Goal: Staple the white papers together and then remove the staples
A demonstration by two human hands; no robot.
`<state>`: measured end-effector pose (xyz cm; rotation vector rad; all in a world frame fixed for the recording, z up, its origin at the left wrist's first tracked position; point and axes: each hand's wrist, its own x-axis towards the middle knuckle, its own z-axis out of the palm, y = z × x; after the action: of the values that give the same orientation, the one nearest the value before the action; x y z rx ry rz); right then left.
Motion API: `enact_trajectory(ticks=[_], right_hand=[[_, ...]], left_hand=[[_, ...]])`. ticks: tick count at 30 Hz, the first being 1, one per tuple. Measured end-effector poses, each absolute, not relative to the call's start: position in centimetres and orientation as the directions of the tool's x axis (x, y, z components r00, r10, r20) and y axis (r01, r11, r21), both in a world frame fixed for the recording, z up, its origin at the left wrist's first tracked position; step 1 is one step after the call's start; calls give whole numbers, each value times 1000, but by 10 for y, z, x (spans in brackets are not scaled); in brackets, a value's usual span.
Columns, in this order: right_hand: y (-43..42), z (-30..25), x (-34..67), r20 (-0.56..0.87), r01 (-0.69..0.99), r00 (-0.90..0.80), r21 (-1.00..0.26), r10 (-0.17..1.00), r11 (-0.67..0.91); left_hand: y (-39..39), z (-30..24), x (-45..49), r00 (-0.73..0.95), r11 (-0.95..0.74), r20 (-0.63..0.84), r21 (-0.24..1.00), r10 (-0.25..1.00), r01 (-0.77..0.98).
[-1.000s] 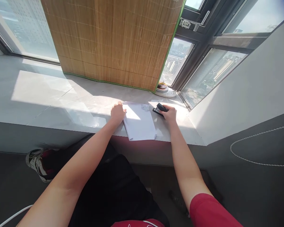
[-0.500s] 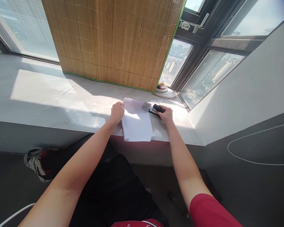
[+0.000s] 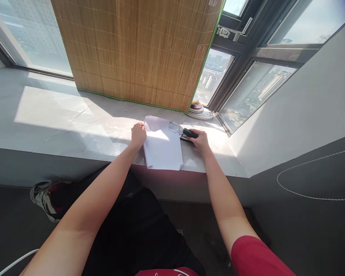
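White paper (image 3: 163, 150), its sheet count unclear, lies on the window sill with its near end at the sill's front edge. My left hand (image 3: 138, 135) pinches its upper left edge. A small grey patterned patch (image 3: 173, 127) shows at the paper's upper right corner; I cannot tell whether it is printed or a separate piece. Just right of the paper, my right hand (image 3: 200, 140) is wrapped around a black stapler (image 3: 190, 133). The stapler's front end points left, close beside the paper's right edge. My palm and fingers hide its rear part.
Behind the paper hangs a bamboo blind (image 3: 132, 50) with green edging. A stack of round plate-like items (image 3: 197, 109) stands in the sill's corner by the window. The sill (image 3: 54, 134) drops off at its front edge. A beaded cord (image 3: 278, 184) hangs on the right.
My left hand and the paper have shifted a little to the left and slightly away from me. The stapler in my right hand has also moved slightly left and now sits apart from the patterned patch.
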<state>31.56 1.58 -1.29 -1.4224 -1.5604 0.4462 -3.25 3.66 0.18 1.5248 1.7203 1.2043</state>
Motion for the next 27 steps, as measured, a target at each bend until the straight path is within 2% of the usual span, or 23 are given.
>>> enact_trajectory(ticks=[5, 10, 14, 17, 20, 23, 27], right_hand=[[11, -10, 313, 358, 543, 74, -797, 931, 264], [9, -9, 311, 350, 542, -7, -786, 937, 298], [10, -9, 310, 404, 604, -52, -716, 913, 351], [9, -7, 307, 451, 622, -87, -672, 888, 402], [6, -4, 303, 485, 598, -103, -667, 868, 444], [4, -2, 300, 515, 584, -121, -655, 849, 480], [3, -2, 295, 523, 577, -129, -651, 842, 493]], left_hand=[[36, -1, -32, -197, 13, 101, 863, 975, 505], [38, -9, -31, -179, -49, 161, 860, 971, 508], [40, -13, -30, -150, -62, 179, 818, 972, 572], [35, -10, -21, -125, -132, 292, 720, 948, 682], [18, -1, -1, -2, -275, 445, 556, 895, 785], [-3, 10, 23, 190, -435, 499, 437, 846, 788], [-16, 12, 46, 341, -578, 529, 384, 777, 720]])
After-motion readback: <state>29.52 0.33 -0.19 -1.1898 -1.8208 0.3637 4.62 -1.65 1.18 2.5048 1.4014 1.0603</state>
